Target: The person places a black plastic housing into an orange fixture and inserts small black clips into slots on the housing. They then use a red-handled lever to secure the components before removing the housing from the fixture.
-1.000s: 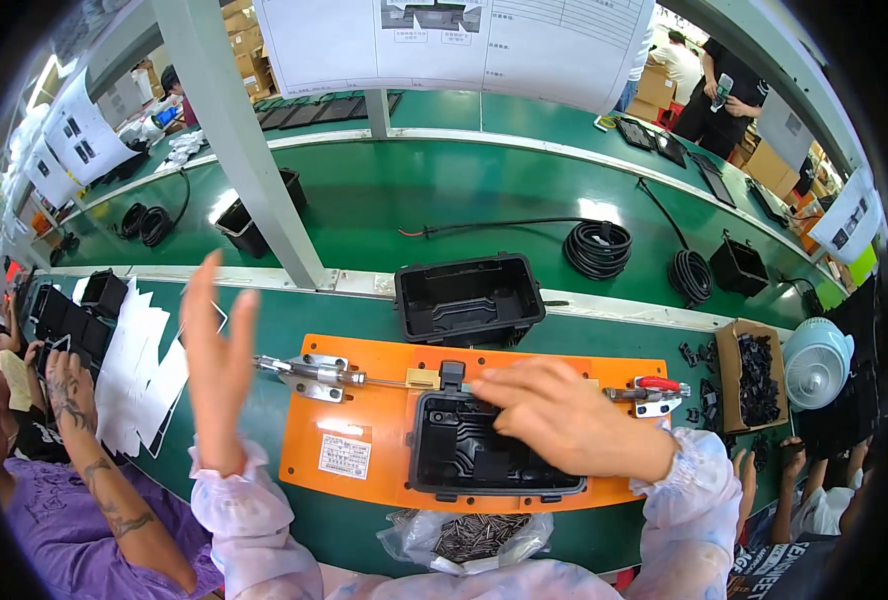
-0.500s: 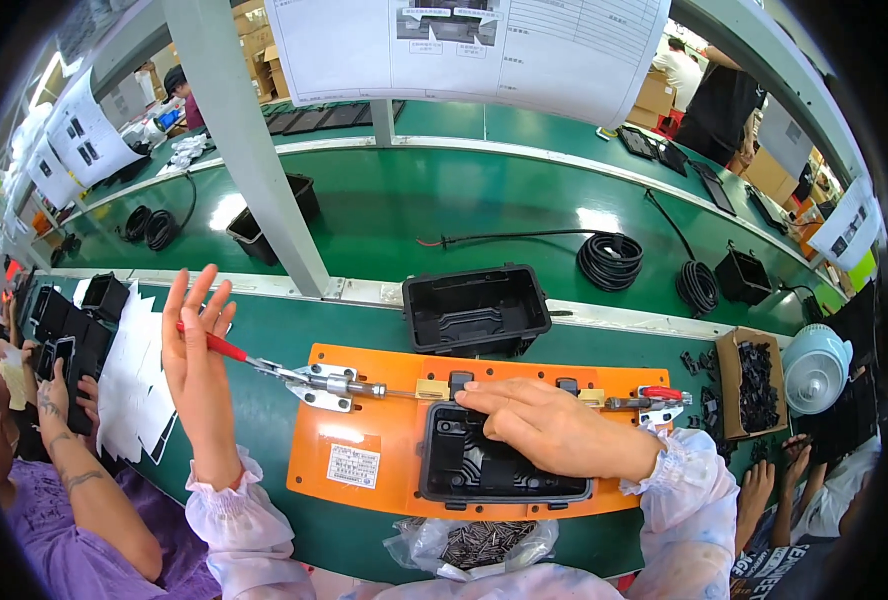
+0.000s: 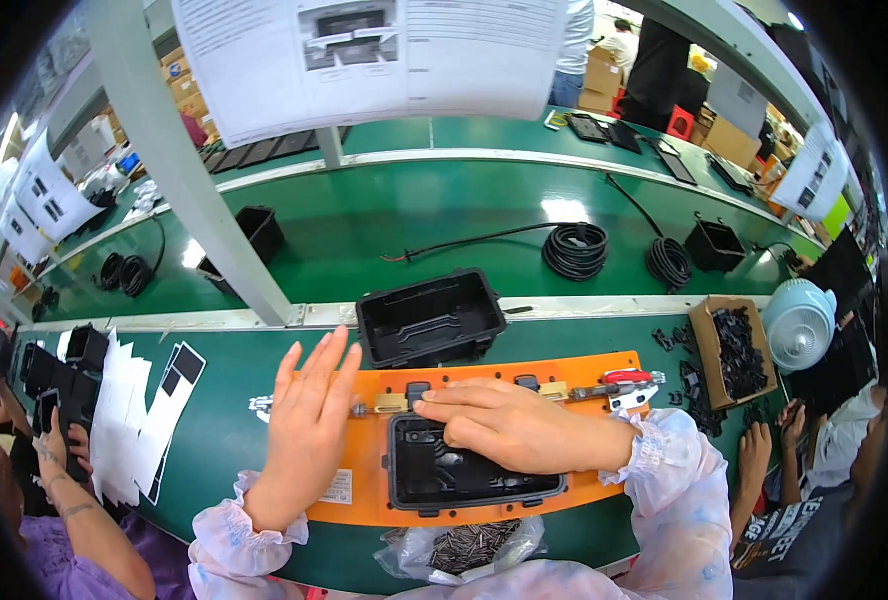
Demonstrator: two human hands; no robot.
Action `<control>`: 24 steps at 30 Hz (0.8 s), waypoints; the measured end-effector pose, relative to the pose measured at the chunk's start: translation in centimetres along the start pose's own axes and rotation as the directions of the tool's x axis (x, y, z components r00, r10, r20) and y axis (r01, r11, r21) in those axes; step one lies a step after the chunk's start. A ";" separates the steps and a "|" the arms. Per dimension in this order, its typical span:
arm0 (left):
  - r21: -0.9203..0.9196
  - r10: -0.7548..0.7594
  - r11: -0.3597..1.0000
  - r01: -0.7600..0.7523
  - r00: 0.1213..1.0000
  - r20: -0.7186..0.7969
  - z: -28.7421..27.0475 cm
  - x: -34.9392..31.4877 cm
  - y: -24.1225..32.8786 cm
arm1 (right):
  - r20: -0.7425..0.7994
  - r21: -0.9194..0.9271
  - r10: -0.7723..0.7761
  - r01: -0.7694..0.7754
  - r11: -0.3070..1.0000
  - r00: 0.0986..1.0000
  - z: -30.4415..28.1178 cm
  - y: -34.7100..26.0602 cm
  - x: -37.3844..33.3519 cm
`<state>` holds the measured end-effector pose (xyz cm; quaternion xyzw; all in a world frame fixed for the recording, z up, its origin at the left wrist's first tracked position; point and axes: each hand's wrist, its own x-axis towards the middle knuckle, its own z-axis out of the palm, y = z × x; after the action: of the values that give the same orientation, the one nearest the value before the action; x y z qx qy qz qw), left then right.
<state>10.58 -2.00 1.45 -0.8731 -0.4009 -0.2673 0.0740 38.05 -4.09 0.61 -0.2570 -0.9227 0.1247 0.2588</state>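
Note:
An orange fixture board (image 3: 364,500) lies on the green bench with a black plastic box (image 3: 474,505) set in it, its hollow side up. My right hand (image 3: 514,425) lies flat across the box, fingers stretched left, fingertips by a small black clip (image 3: 418,390) on its far edge. Over the board's left end, my left hand (image 3: 314,425) is raised with fingers extended, hiding most of the left toggle clamp. Brass-coloured blocks (image 3: 392,402) sit along the far edge. The right toggle clamp, with a red handle (image 3: 629,378), lies down flat.
Behind the board stands another black box (image 3: 429,320). A bag of metal pins (image 3: 469,545) lies in front. To the right are a carton of black parts (image 3: 739,350) and a small fan (image 3: 799,325). Coiled cables (image 3: 576,250) lie beyond the rail; people sit at both sides.
My left hand has swung right and inward over the left clamp, whose red handle is now hidden. My right hand stays on the box. The whole view has shifted.

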 end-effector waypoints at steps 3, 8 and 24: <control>-0.031 0.071 0.997 -0.070 0.996 0.045 -0.9 0.2 -1.0 | -0.003 -0.169 -0.081 0.080 0.982 0.997 -2.2 0.1 -0.9; 0.220 0.192 0.957 -0.187 0.981 -0.006 -2.1 0.3 -2.0 | -0.151 -0.469 0.245 -0.288 0.835 0.958 -6.5 0.8 -6.9; 0.139 -0.511 0.827 0.545 0.831 -0.220 -2.2 -7.0 -15.4 | -0.790 0.174 0.594 -0.873 0.455 0.152 -9.4 6.1 -23.9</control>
<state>-5.47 2.90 -1.63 -0.6892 -0.6437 -0.3114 0.1168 63.21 -10.94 -3.63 -0.7427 -0.4676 -0.0402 0.4776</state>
